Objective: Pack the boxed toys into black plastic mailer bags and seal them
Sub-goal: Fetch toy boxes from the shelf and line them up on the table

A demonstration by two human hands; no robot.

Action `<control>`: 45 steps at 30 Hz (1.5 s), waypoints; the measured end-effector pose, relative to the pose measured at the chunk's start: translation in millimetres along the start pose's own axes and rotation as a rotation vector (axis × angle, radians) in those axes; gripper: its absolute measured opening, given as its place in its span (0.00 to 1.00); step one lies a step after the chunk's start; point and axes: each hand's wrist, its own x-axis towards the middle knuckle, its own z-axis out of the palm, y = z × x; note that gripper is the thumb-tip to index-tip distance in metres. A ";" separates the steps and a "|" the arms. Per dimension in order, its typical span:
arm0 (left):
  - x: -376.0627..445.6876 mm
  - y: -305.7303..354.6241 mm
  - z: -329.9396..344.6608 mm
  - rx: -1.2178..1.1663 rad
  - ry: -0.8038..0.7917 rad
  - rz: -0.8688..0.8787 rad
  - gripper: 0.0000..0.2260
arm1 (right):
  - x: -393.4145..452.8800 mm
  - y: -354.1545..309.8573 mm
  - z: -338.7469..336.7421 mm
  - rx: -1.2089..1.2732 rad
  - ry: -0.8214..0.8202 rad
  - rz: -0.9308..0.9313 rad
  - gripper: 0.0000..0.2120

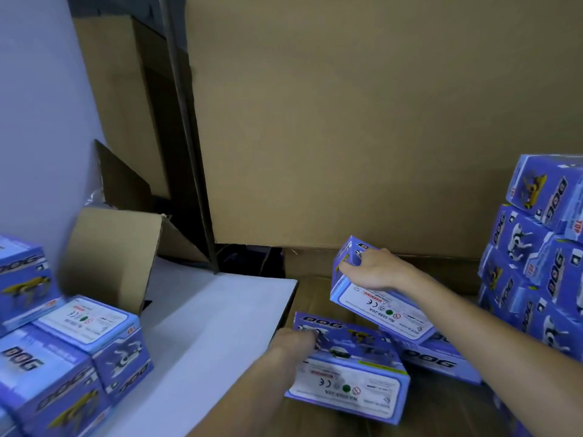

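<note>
The right hand (pixel 370 269) grips the upper end of one tilted blue toy box (pixel 375 298), labelled "No 5599-20A" and "WARNING". The left hand (pixel 293 342), blurred, holds the near corner of a second box (pixel 350 364) printed "DOG", lying on brown cardboard (pixel 315 298). Four more boxes (pixel 75 348) sit on the white table (pixel 202 320) at left; a stack (pixel 536 257) rises at right.

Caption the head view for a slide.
Right hand lifts one blue toy box while left hand grips another beside the white table.
</note>
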 end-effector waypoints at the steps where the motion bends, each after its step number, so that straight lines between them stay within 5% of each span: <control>1: 1.9 1.3 -8.6 -0.054 0.037 -0.016 0.08 | -2.1 -6.1 1.1 0.018 -0.008 -0.010 0.25; 7: -1.3 9.6 -44.1 -0.385 0.214 -0.007 0.30 | -13.8 -54.3 16.5 0.182 -0.004 -0.102 0.22; 12: -5.8 -2.1 -70.4 -0.482 0.110 -0.022 0.18 | -23.3 -89.6 38.2 0.046 0.000 -0.201 0.21; 22: -12.7 -23.3 -103.8 -0.625 0.110 0.023 0.31 | -49.2 -105.7 42.1 0.098 0.028 -0.349 0.12; 27: -22.8 -12.1 -129.2 -0.606 0.105 0.118 0.25 | -50.9 -107.2 46.0 0.257 0.037 -0.448 0.13; 36: -56.3 29.3 -181.8 -0.569 0.448 0.420 0.26 | -58.4 -160.9 32.9 0.673 0.329 -0.576 0.10; 41: -104.8 45.0 -225.5 -0.360 0.650 0.553 0.26 | -68.5 -225.2 18.3 0.647 0.396 -0.637 0.12; 45: -148.8 42.0 -271.3 -0.273 0.773 0.715 0.29 | -81.3 -283.7 15.8 0.785 0.321 -0.724 0.33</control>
